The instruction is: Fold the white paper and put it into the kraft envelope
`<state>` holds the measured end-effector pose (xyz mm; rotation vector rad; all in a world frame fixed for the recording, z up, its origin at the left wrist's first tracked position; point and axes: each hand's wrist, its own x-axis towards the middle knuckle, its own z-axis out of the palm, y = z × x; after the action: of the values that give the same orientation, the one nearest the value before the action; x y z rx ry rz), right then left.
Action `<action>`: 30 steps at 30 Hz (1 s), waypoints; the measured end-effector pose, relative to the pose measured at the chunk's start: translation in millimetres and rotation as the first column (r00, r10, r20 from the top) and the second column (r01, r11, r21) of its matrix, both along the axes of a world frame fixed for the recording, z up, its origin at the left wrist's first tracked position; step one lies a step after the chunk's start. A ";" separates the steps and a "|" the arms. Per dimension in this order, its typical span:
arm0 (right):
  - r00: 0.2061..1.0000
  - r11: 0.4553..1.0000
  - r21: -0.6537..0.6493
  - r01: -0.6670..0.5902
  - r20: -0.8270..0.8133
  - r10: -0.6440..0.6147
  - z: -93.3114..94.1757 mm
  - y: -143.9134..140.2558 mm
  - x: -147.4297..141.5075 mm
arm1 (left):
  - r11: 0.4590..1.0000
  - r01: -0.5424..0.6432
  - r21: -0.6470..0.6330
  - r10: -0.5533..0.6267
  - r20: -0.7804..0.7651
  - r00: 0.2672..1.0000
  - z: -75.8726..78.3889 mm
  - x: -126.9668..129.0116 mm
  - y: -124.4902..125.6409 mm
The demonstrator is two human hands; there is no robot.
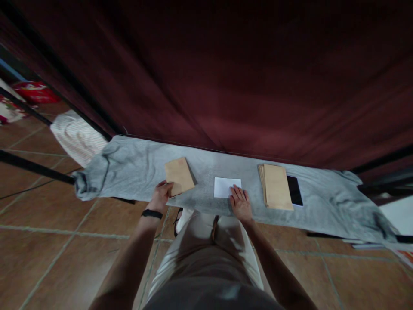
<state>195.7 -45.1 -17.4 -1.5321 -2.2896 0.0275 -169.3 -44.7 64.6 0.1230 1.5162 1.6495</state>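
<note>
My left hand (pixel 163 192), with a black band on its wrist, pinches the lower left corner of a flat brown paper envelope (pixel 180 175). The envelope lies tilted on the grey cloth, and a dark edge shows along its right side. Fingers outstretched, my right hand (pixel 240 200) rests flat on the lower right part of a white sheet of paper (pixel 222 187). To the right of that hand is a small, slightly fanned stack of similar brown envelopes (pixel 278 187). A dark-screened phone (pixel 294 190) lies against the stack's right side, partly covered by it.
The grey cloth (pixel 135 165) drapes over a long narrow surface. A dark red curtain (pixel 226 107) hangs along its far edge. Black bars (pixel 35 165) and a striped cloth (pixel 79 135) are at the left. Tiled floor (pixel 106 258) shows below.
</note>
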 end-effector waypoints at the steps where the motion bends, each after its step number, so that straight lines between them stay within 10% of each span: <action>1: 1.000 1.000 0.001 0.000 -0.001 0.000 -0.2 0.0 0.0 | 0.999 0.032 -0.029 -0.031 0.021 0.999 -0.9 3.6 1.3; 30: 1.000 1.000 -0.026 0.008 -0.018 -0.009 3.0 -0.1 -0.6 | 0.999 0.039 -0.005 -0.037 0.153 0.988 -27.3 104.0 -3.6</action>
<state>195.1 -45.1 -14.4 -1.5482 -2.2768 0.0687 -65.3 -48.4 37.2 0.0202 1.3961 1.5854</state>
